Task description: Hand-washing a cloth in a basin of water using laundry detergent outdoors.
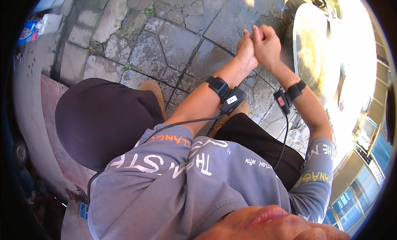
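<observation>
My left hand [247,52] and my right hand [268,47] are pressed together in front of me, above wet paving. The right fingers are bent over toward the left hand, whose fingers are partly hidden behind them. I see no object between the two hands, though the palms are hidden. On each forearm sits a black strap with a small black device; the left device [233,101] bears a white label, the right device [281,102] a pink one. A black cable runs back from each toward my body.
A pale, stained basin-like vessel [310,50] stands close to the right of my hands, partly washed out by sunlight. Cracked paving slabs [180,47] lie below. At the far left are a white plastic container [49,23] and a blue packet [27,32]. My knee [105,122] bulges at left.
</observation>
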Demonstrator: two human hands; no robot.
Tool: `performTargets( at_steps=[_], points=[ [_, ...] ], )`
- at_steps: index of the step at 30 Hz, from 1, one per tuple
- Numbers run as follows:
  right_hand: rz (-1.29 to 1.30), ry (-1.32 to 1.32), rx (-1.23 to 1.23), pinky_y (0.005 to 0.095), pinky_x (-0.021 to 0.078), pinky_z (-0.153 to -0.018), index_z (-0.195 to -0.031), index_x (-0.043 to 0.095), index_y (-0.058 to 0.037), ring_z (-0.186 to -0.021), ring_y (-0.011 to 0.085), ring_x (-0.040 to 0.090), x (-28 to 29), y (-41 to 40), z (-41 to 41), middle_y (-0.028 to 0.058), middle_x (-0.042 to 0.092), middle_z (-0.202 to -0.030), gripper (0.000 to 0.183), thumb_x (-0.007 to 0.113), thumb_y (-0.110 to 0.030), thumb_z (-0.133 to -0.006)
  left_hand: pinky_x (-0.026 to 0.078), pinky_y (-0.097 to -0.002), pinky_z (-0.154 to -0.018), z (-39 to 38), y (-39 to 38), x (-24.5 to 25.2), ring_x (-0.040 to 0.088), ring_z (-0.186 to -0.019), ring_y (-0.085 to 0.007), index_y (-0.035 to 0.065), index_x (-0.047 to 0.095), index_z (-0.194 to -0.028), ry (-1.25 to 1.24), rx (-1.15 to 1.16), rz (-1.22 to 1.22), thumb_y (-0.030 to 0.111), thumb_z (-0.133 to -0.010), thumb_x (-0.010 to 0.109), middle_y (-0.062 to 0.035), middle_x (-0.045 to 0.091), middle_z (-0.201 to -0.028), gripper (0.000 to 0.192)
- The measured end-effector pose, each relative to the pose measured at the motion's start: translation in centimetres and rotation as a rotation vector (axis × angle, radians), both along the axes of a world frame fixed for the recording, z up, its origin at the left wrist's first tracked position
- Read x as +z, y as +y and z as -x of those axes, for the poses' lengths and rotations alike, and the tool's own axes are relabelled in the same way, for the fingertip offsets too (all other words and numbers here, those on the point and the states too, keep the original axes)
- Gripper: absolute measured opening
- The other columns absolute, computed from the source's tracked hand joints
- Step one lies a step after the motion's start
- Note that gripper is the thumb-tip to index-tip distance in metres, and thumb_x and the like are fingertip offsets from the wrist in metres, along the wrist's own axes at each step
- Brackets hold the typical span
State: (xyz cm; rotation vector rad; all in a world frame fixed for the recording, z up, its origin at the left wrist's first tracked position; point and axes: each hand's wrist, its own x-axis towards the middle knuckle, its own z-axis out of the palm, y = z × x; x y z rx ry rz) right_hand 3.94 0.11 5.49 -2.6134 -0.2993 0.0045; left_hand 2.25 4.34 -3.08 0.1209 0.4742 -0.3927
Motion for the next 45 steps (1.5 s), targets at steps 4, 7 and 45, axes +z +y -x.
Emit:
performTargets(
  at_steps=[4, 7, 45],
  points=[
    [-0.087, 0.078, -0.115, 0.0349, 0.0422, -0.058, -0.067, 0.049, -0.0031, -0.058, 0.0238, 0.050, -0.8, -0.4, -0.5, 0.0123, 0.050, -0.064, 0.037, 0.062, -0.031, -0.089, 0.048, -0.0411, -0.092, 0.7, 0.5, 0.0, 0.059, -0.100, -0.0242, 0.0073, 0.053, -0.101, 0.002, 0.082, -0.018, 0.062, -0.097, 0.016, -0.0102, 0.060, -0.105, 0.067],
    [-0.095, -0.076, 0.176, 0.0338, 0.0384, -0.053, -0.066, 0.044, -0.0022, -0.053, 0.0190, 0.044, 1.6, 2.0, 5.1, 0.0095, 0.046, -0.058, 0.038, 0.062, -0.026, -0.090, 0.048, -0.0405, -0.092, 0.3, 0.9, 0.0, 0.059, -0.101, -0.0236, 0.0063, 0.053, -0.103, -0.079, 0.135, -0.002, 0.057, -0.099, 0.021, -0.0110, 0.059, -0.108, 0.061],
    [-0.060, -0.089, 0.021, 0.0382, 0.0482, -0.073, -0.080, 0.062, -0.0019, -0.070, 0.0311, 0.057, 1.2, -0.3, 0.1, 0.0177, 0.054, -0.077, 0.031, 0.063, -0.033, -0.086, 0.052, -0.0406, -0.086, -1.4, 1.2, 0.9, 0.062, -0.099, -0.0227, 0.0103, 0.055, -0.110, -0.193, 0.041, 0.069, 0.048, -0.100, 0.037, -0.0128, 0.062, -0.109, 0.044]
  ],
)
